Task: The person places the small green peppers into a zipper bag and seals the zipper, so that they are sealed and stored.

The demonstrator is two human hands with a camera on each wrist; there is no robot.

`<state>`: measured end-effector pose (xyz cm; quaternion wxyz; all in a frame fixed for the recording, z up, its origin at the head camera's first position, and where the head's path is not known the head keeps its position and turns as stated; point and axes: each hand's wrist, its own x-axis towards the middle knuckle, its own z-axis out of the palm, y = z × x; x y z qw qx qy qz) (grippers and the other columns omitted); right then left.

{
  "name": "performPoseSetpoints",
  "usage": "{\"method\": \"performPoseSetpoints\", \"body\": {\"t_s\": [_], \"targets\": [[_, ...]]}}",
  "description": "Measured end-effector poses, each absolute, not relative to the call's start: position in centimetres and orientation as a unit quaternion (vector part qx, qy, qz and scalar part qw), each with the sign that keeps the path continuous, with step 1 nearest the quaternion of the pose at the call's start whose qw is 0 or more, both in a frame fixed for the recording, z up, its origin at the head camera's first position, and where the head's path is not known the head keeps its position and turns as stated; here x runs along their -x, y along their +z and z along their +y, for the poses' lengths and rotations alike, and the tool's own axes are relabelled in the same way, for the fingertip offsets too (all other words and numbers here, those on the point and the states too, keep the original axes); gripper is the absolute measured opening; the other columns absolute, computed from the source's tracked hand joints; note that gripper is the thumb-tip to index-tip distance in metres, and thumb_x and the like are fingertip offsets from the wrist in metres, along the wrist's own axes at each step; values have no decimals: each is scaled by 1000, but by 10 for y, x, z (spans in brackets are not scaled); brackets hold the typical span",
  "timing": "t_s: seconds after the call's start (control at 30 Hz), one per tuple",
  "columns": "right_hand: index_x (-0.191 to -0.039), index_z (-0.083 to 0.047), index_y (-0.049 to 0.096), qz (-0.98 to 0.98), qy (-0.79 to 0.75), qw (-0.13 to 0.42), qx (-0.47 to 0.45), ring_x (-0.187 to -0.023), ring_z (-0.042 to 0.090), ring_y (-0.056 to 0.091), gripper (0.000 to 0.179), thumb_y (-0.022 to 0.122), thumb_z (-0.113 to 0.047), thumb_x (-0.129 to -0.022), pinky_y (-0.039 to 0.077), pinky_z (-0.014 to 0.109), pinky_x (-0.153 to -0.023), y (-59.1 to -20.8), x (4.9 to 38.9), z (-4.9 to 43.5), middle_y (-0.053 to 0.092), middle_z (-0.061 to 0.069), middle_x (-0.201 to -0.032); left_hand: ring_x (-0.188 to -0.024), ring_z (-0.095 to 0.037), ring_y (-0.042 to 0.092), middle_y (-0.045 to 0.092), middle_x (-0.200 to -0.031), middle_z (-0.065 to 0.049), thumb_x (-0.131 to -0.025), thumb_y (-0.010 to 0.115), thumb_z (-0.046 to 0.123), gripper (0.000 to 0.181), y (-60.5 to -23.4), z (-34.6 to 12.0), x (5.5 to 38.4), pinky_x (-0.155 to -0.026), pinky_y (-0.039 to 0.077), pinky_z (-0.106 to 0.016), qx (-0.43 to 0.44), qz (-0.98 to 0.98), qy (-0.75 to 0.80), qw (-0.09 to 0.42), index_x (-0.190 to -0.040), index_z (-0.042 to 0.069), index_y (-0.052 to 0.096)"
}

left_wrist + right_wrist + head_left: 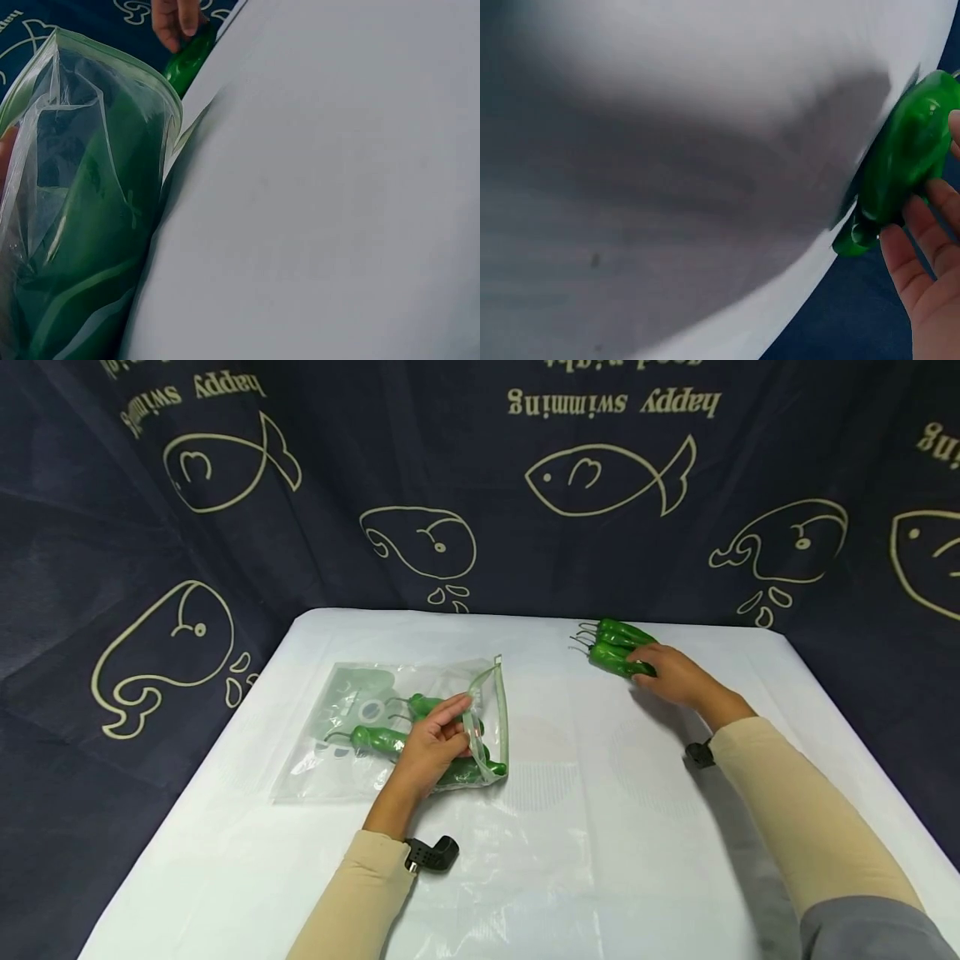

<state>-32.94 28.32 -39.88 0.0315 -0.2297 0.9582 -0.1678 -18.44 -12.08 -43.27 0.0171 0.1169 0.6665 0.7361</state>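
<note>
A clear zip bag (300,772) with a green-edged mouth lies on the table, its mouth facing right. Inside are several long green peppers (378,740). My left hand (429,752) pinches the bag near its mouth, holding it partly raised; the left wrist view shows the mouth gaping. At the table's back right, my right hand (671,675) is at a small group of green peppers (611,657) lying side by side, stems to the left. In the right wrist view its extended fingers (907,262) touch the lower end of a glossy pepper (907,150).
A white cover lies over the table (525,877). Behind it and at the sides hangs a dark blue curtain (480,468) with fish and whale drawings. Each wrist wears a small black camera, the left one (435,854) beside the sleeve cuff.
</note>
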Motion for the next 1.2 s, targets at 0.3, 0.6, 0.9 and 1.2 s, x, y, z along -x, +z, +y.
{"method": "performPoseSetpoints", "body": {"t_s": [0.3, 0.6, 0.9, 1.2], "targets": [[-135, 4, 55, 959, -161, 33, 232, -132, 47, 39, 43, 61, -9, -95, 29, 61, -111, -405, 330, 282, 48, 30, -140, -89, -9, 51, 40, -151, 0, -91, 52, -15, 56, -433, -121, 184, -70, 57, -25, -115, 667, 736, 18, -145, -2, 47], [-136, 3, 55, 960, -153, 38, 233, -133, 47, 38, 44, 63, -12, -96, 29, 63, -110, -405, 329, 278, 46, 30, -141, -87, -11, 50, 38, -152, -3, -90, 52, -15, 57, -435, -121, 185, -71, 57, -25, -125, 666, 735, 15, -146, -5, 44], [-136, 2, 54, 962, -141, 31, 233, -129, 48, 42, 45, 65, -11, -94, 34, 63, -107, -408, 330, 274, 46, 31, -140, -89, -12, 49, 40, -151, 0, -91, 52, -13, 56, -435, -123, 184, -71, 57, -26, -122, 673, 730, 16, -146, -1, 47], [-138, 2, 53, 963, -152, 47, 217, -131, 48, 41, 51, 69, -7, -91, 33, 64, -108, -408, 329, 267, 45, 31, -141, -90, -12, 50, 39, -151, 1, -93, 51, -14, 55, -434, -122, 184, -71, 57, -25, -122, 670, 732, 19, -146, 0, 47]]}}
